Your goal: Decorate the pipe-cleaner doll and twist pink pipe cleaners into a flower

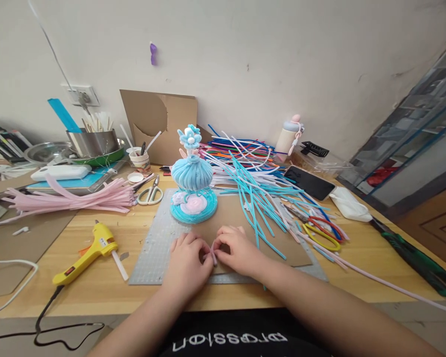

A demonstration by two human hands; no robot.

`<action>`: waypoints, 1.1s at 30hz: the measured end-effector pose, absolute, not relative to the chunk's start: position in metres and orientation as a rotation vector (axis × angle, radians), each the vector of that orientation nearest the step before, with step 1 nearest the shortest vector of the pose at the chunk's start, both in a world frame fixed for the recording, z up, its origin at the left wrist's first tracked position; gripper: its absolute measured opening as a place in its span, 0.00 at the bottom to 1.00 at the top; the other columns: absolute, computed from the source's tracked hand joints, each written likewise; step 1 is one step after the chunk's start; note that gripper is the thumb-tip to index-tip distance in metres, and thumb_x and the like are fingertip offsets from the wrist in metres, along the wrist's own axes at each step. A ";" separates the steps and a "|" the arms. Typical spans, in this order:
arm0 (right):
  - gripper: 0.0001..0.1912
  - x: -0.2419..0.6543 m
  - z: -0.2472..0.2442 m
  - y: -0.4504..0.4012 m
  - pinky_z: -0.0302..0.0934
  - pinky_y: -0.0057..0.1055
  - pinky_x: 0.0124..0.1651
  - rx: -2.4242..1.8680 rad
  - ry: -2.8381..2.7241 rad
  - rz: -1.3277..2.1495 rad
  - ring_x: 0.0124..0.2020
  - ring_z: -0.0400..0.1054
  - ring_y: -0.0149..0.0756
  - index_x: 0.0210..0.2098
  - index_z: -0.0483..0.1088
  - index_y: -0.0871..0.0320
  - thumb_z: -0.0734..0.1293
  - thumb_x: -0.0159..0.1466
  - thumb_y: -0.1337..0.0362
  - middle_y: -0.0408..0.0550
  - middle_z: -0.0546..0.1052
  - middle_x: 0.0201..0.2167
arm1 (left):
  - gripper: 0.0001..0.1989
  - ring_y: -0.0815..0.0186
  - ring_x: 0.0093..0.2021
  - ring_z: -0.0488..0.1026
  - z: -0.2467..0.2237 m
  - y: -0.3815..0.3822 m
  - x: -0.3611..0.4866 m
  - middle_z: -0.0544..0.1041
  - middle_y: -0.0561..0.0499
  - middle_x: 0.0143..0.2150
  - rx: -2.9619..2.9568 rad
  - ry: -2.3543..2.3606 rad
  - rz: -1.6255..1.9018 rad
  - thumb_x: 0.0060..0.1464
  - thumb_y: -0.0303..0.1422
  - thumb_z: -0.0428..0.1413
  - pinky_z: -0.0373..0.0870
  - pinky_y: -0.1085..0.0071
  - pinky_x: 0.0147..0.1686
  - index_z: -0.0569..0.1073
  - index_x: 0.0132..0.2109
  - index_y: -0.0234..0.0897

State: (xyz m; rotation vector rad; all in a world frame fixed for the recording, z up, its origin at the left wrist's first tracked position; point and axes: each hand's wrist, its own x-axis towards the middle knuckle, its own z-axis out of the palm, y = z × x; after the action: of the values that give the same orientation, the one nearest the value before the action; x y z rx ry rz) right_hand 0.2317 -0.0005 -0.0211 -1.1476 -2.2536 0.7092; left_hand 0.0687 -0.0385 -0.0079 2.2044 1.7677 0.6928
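Observation:
My left hand [191, 258] and my right hand [238, 250] meet near the front edge of the table, over a brown cardboard sheet [290, 248] on a grey cutting mat [144, 263]. Between the fingertips of both hands is a short pink fuzzy stem [213, 256], pinched from either side; part of it is hidden. Just behind the hands stands a blue shell-shaped craft [192, 173] with a blue flower on top, on a round blue and pink base [208, 210]. Blue and white fuzzy stems [260, 203] lie behind my right hand.
A yellow glue gun [87, 255] lies left, its black cord trailing off the front edge. Pink stems [70, 198] and white-handled scissors [150, 193] are behind it. Yellow and red scissors [321, 235], a phone [309, 182] and green-black pliers [412, 258] lie right.

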 end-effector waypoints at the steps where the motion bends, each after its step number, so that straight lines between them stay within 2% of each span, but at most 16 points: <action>1: 0.03 0.232 -0.019 0.000 0.49 0.36 0.45 -1.141 -2.212 0.752 0.39 0.64 0.35 0.27 0.72 0.57 0.67 0.55 0.70 0.42 0.72 0.32 | 0.04 0.59 0.40 0.66 -0.006 -0.039 0.067 0.73 0.51 0.33 2.196 1.754 0.728 0.50 0.31 0.53 0.57 0.61 0.42 0.71 0.28 0.39; 4: 0.03 0.235 -0.010 0.002 0.52 0.33 0.43 -1.113 -1.989 1.011 0.35 0.64 0.33 0.24 0.70 0.58 0.67 0.54 0.69 0.42 0.71 0.31 | 0.06 0.60 0.40 0.67 0.004 -0.040 0.062 0.73 0.51 0.35 2.124 1.702 0.926 0.54 0.35 0.50 0.58 0.61 0.43 0.70 0.33 0.39; 7: 0.04 0.241 -0.001 0.008 0.52 0.29 0.34 -1.084 -1.635 1.421 0.28 0.60 0.30 0.24 0.68 0.59 0.66 0.54 0.66 0.41 0.68 0.25 | 0.07 0.61 0.41 0.68 0.018 -0.036 0.056 0.73 0.50 0.37 1.992 1.626 1.146 0.56 0.34 0.47 0.60 0.63 0.43 0.69 0.36 0.39; 9: 0.05 0.246 0.006 0.011 0.50 0.27 0.32 -1.002 -1.388 1.691 0.26 0.57 0.29 0.26 0.68 0.59 0.66 0.55 0.63 0.40 0.66 0.23 | 0.06 0.61 0.41 0.68 0.028 -0.028 0.055 0.72 0.50 0.38 1.882 1.585 1.209 0.54 0.33 0.48 0.61 0.64 0.43 0.68 0.38 0.38; 13: 0.07 0.252 0.020 0.016 0.52 0.26 0.30 -0.822 -0.968 2.220 0.26 0.56 0.28 0.29 0.69 0.60 0.65 0.56 0.62 0.44 0.66 0.28 | 0.09 0.62 0.42 0.68 0.044 -0.008 0.060 0.73 0.49 0.39 1.656 1.454 1.222 0.50 0.34 0.52 0.63 0.66 0.42 0.69 0.38 0.37; 15: 0.06 0.253 0.025 0.017 0.51 0.25 0.28 -0.795 -0.832 2.368 0.25 0.55 0.27 0.29 0.68 0.60 0.63 0.57 0.63 0.44 0.66 0.28 | 0.10 0.62 0.41 0.68 0.048 0.000 0.065 0.72 0.49 0.39 1.575 1.350 1.234 0.49 0.35 0.52 0.63 0.66 0.42 0.70 0.39 0.37; 19: 0.06 0.251 0.026 0.018 0.46 0.24 0.24 -0.746 -0.753 2.435 0.23 0.53 0.26 0.30 0.67 0.59 0.61 0.58 0.64 0.43 0.65 0.28 | 0.10 0.63 0.40 0.68 0.042 0.009 0.072 0.72 0.50 0.38 1.496 1.238 1.252 0.47 0.35 0.54 0.64 0.67 0.41 0.70 0.38 0.37; 23: 0.06 0.245 0.015 0.016 0.43 0.24 0.24 -0.731 -0.918 2.242 0.23 0.53 0.25 0.30 0.66 0.59 0.64 0.58 0.62 0.41 0.64 0.27 | 0.09 0.64 0.38 0.68 0.024 0.009 0.075 0.72 0.51 0.35 1.441 1.185 1.239 0.48 0.36 0.55 0.64 0.68 0.39 0.70 0.36 0.37; 26: 0.09 0.241 0.007 0.013 0.47 0.26 0.26 -0.856 -1.244 1.718 0.23 0.56 0.27 0.29 0.65 0.58 0.66 0.58 0.59 0.40 0.65 0.24 | 0.09 0.68 0.34 0.66 0.015 0.008 0.074 0.70 0.53 0.31 1.358 1.133 1.209 0.49 0.38 0.56 0.62 0.71 0.36 0.70 0.34 0.36; 30: 0.05 0.243 0.005 0.008 0.52 0.29 0.31 -0.995 -1.683 0.992 0.27 0.59 0.30 0.28 0.66 0.56 0.64 0.60 0.63 0.41 0.68 0.25 | 0.11 0.71 0.29 0.64 0.015 0.008 0.073 0.69 0.54 0.29 1.162 1.007 1.135 0.49 0.40 0.57 0.59 0.73 0.30 0.70 0.35 0.36; 33: 0.05 0.246 0.006 0.005 0.54 0.30 0.32 -0.954 -1.879 0.719 0.28 0.60 0.31 0.28 0.66 0.56 0.62 0.61 0.65 0.42 0.69 0.26 | 0.10 0.72 0.28 0.63 0.020 0.007 0.073 0.68 0.54 0.28 1.159 0.869 1.049 0.50 0.38 0.57 0.58 0.74 0.30 0.71 0.34 0.35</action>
State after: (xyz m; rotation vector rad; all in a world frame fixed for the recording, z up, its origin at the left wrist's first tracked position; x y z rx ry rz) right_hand 0.2460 0.0050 0.0061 -0.9539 -1.8791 0.7188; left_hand 0.0728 0.0069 0.0197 1.1592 0.8688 1.0487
